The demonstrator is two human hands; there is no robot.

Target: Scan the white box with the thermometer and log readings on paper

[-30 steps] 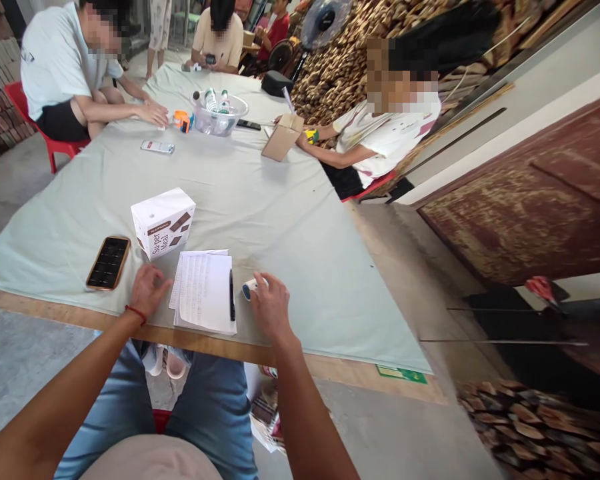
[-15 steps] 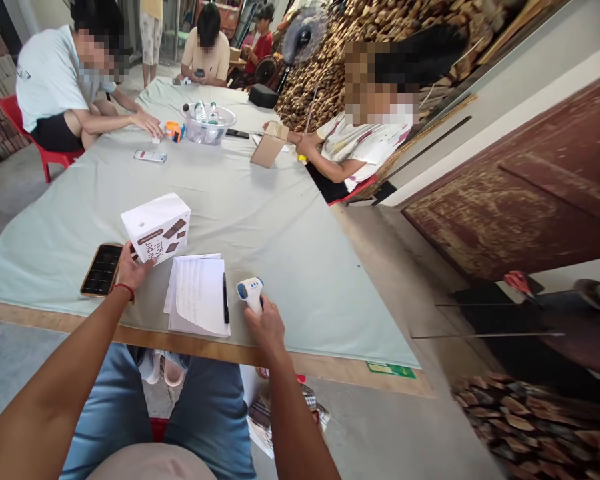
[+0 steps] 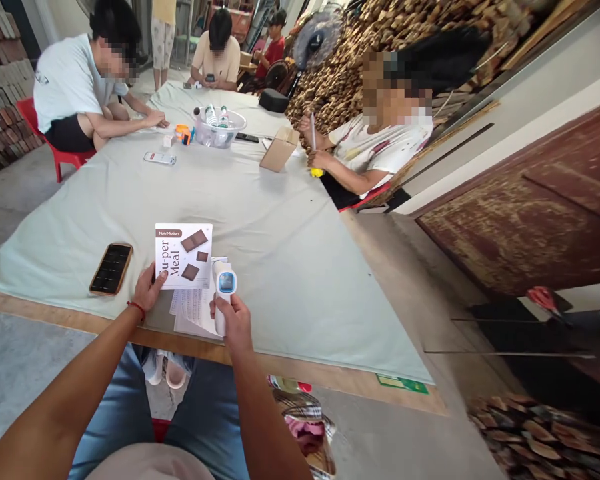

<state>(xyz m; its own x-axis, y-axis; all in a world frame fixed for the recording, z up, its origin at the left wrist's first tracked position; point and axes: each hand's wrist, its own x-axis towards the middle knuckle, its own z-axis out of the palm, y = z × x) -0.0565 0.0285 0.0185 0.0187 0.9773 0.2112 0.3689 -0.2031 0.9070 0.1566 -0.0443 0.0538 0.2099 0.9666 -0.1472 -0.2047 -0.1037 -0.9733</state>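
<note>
My left hand (image 3: 149,291) grips the lower left corner of a white box (image 3: 184,256) printed "Su-per Meal" with brown squares; its front faces me. Closed around the handle of a white infrared thermometer (image 3: 225,283) is my right hand (image 3: 235,320), just right of the box. The thermometer's blue-rimmed screen is turned toward me. Beneath both lie written paper sheets (image 3: 193,312), partly covered by the box and the thermometer. A smartphone (image 3: 111,269) in an orange-brown case rests on the cloth left of my left hand.
A pale green cloth (image 3: 300,267) covers the table. Farther off stand a clear plastic basin (image 3: 220,133) with bottles, a cardboard box (image 3: 279,149), an orange tape item (image 3: 183,134) and a white packet (image 3: 160,158). People sit along both sides; one holds a yellow-based item (image 3: 317,171).
The box has turned so its printed front faces me and has come right, over the papers. My right hand has brought the thermometer left beside it, screen toward me.
</note>
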